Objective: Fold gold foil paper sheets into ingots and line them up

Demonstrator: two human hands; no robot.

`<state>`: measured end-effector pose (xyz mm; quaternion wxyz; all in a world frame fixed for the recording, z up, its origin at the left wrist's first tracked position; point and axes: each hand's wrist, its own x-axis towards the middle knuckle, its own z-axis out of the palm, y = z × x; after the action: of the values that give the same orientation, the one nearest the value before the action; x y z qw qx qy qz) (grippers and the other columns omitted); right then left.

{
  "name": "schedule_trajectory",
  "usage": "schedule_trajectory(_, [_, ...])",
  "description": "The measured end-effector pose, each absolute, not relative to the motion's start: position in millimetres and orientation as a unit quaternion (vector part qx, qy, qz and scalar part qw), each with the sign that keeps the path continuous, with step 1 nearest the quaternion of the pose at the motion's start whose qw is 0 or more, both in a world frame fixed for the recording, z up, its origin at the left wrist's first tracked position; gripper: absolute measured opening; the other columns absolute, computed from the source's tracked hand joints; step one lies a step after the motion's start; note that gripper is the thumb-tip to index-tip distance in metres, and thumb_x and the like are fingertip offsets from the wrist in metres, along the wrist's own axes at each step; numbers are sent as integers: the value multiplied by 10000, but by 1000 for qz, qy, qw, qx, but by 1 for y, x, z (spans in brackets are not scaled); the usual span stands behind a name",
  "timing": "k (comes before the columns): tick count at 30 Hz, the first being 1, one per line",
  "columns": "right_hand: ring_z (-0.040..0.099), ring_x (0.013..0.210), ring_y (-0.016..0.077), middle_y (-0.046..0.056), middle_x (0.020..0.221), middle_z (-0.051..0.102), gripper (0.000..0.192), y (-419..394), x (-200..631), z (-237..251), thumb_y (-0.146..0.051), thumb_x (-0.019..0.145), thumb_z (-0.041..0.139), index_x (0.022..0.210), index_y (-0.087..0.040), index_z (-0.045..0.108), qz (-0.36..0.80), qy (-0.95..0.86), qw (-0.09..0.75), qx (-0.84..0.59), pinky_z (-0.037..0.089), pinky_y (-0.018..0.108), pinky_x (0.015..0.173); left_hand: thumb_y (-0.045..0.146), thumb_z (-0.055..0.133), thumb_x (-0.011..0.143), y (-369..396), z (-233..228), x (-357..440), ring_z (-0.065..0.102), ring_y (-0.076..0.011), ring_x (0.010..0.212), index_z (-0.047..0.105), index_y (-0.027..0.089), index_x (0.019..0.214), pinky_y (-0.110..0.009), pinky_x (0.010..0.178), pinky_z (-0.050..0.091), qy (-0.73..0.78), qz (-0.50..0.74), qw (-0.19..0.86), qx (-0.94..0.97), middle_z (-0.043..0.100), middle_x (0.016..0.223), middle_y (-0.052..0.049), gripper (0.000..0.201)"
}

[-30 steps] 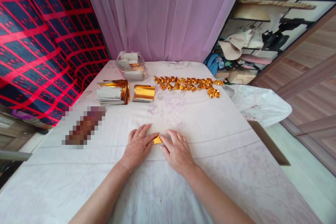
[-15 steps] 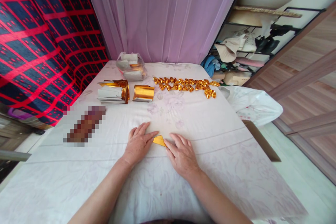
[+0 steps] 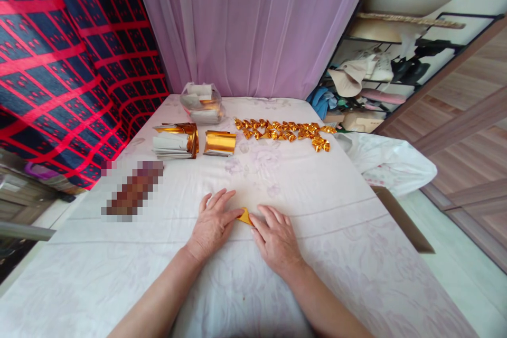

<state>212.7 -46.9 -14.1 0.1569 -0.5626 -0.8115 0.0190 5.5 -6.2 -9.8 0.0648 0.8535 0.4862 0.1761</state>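
A small piece of gold foil paper [image 3: 245, 216], folded to a narrow triangle-like shape, lies on the cloth-covered table [image 3: 253, 280] between my hands. My left hand [image 3: 212, 224] grips its left end with the thumb side, while the other fingers fan out to the upper left. On the right corner, my right hand [image 3: 275, 235] holds the paper down with thumb and index finger; its remaining fingers stretch forward over the cloth. The underside of the fold and the tips touching it are partly hidden.
Toward the back lie a stack of foil sheets [image 3: 176, 142], a smaller gold stack [image 3: 220, 142] and a plastic bag of sheets [image 3: 202, 103]. Folded gold pieces [image 3: 285, 131] form rows at back right. A pixelated reddish-brown patch [image 3: 134, 190] is at left. Beyond the right edge sits a white bag [image 3: 396, 161].
The gold paper shows a smaller area, its left part now folded in or covered by my left thumb. My left hand's fingers have lifted and spread. The whole view has shifted slightly.
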Motion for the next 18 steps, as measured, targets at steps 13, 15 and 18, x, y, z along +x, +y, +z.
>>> schedule_trajectory(13, [468, 1213, 253, 88, 1320, 561, 319, -46, 212, -13, -290, 924, 537, 1230, -279, 626, 22, -815, 159, -557, 369, 396, 946, 169, 557, 822, -9, -5, 21, 324, -330, 1393, 633, 365, 1206, -584, 1127, 191, 514, 121, 38, 848, 409, 1496, -54, 438])
schedule_trajectory(15, [467, 1215, 253, 86, 1318, 563, 320, -46, 212, -13, -281, 919, 547, 1229, -278, 626, 21, -816, 159, -555, 367, 393, 948, 172, 558, 821, -9, -5, 23, 325, -329, 1393, 632, 364, 1207, -588, 1128, 183, 517, 119, 34, 847, 412, 1495, -55, 438])
schedule_trajectory(18, [469, 1213, 252, 83, 1313, 568, 317, -46, 211, -13, -273, 916, 550, 1223, -275, 630, 17, -817, 159, -554, 368, 392, 948, 158, 556, 814, -11, -3, 27, 337, -326, 1386, 647, 350, 1182, -594, 1125, 184, 516, 119, 25, 848, 427, 1484, -61, 425])
